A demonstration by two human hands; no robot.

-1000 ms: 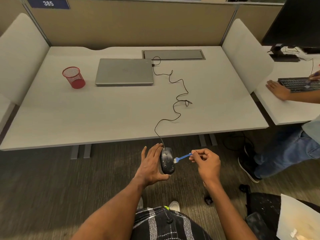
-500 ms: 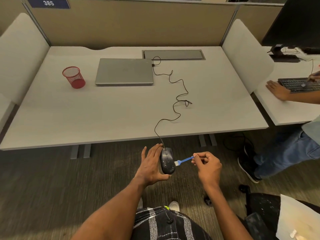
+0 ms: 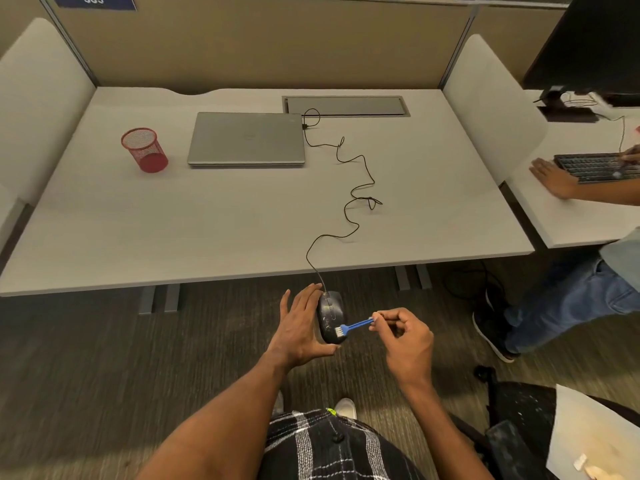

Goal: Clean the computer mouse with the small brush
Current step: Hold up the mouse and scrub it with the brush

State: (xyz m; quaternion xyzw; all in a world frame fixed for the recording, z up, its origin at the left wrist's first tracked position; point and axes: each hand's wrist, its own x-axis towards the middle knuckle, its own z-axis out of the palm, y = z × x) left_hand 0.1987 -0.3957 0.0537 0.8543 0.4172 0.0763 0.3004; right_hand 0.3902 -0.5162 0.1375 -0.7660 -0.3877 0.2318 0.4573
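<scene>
Against held mouse — brush bristles

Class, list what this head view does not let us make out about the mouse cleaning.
- Underside and left flank of the black corded mouse: covered by the left hand.
- Rear handle of the small blue brush: inside the right hand.
- Specks on the mouse: too small to identify.

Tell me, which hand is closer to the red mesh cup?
Left. The left hand is below and right of the red mesh cup, holding the mouse; the right hand is farther right, pinching the blue brush.
</scene>
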